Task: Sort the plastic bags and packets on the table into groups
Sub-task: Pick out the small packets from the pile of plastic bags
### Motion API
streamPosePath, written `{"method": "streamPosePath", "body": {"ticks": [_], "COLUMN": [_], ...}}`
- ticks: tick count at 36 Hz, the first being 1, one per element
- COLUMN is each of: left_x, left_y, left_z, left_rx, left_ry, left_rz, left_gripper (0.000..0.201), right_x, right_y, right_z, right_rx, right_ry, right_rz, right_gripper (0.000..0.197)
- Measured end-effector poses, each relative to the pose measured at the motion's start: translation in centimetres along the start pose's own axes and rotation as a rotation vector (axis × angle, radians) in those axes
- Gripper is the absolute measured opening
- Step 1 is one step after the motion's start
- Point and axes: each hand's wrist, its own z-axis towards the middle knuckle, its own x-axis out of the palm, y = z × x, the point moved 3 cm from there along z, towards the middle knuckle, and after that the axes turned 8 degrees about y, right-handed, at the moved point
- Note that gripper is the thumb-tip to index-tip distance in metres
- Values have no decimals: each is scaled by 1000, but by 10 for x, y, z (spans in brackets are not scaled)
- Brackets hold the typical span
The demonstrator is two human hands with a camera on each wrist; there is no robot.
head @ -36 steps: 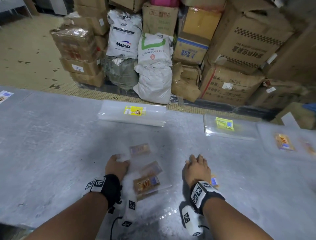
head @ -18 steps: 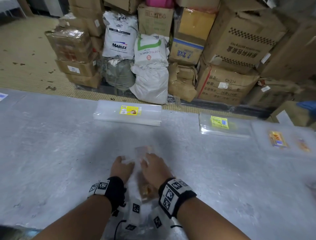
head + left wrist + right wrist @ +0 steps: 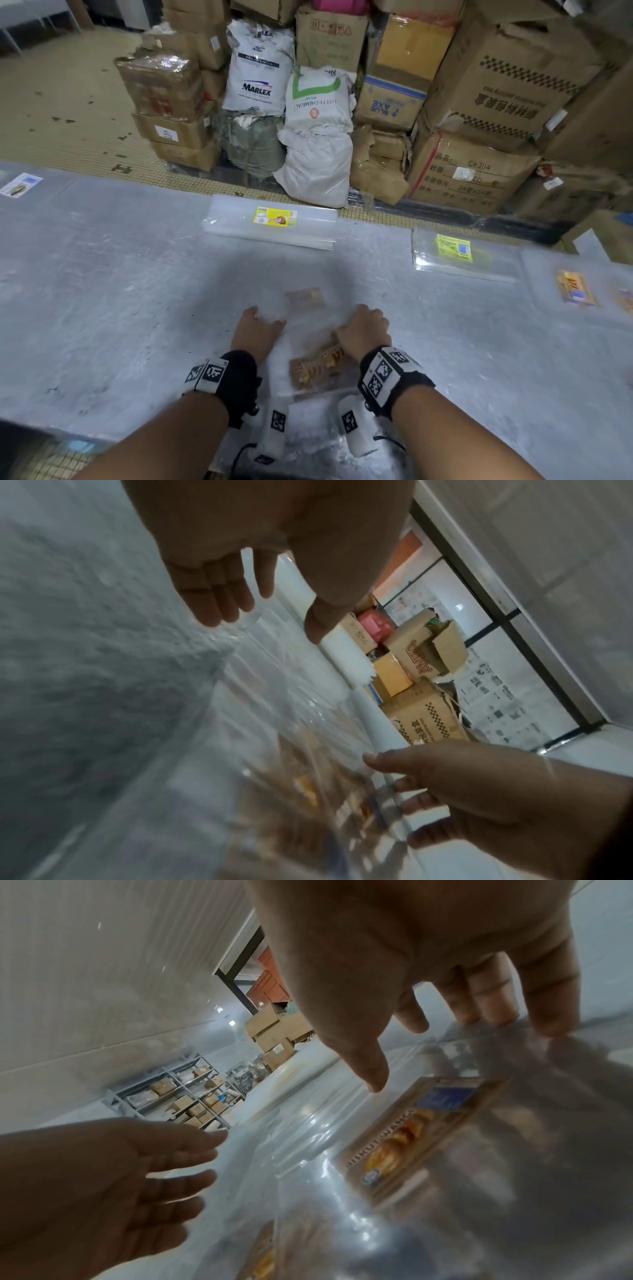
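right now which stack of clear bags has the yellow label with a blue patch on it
The smaller stack at the far right. Its yellow label carries a blue patch; the longer middle stack has a yellow label without one.

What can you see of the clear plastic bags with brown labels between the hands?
The clear plastic bags with brown labels lie flat, loosely overlapped on the grey table. They are glossy, thin and creased; labels picture baked goods. The left hand and right hand press their side edges with straight fingers.
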Motion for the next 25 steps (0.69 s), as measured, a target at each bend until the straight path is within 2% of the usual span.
{"method": "streamPosePath", "body": {"ticks": [2, 5, 10, 12, 15, 23, 25], "left_x": [-6, -14, -20, -17, -14, -8, -5], "left_y": [-3, 5, 33, 39, 39, 41, 43], "left_z": [-10, -27, -42, -45, -49, -49, -50], "left_rx": [44, 51, -65, -69, -85, -108, -94], "left_ry": [-104, -174, -30, 36, 128, 202, 227], "left_rz": [126, 184, 399, 437, 360, 208, 188], "left_gripper": [71, 61, 28, 39, 41, 21, 21], "right_x": [0, 1, 3, 3, 6, 9, 9], "right_y": [0, -1, 1, 3, 6, 6, 6], "right_z": [1, 2, 5, 5, 6, 7, 8], "right_rx": [-9, -12, -12, -6, -3, 27, 34], "right_ry": [3, -6, -16, -18, -21, -21, -22], "right_rz": [-12, -23, 8, 8, -10, -41, -46], "right_gripper": [57, 57, 55, 54, 51, 52, 52]}}
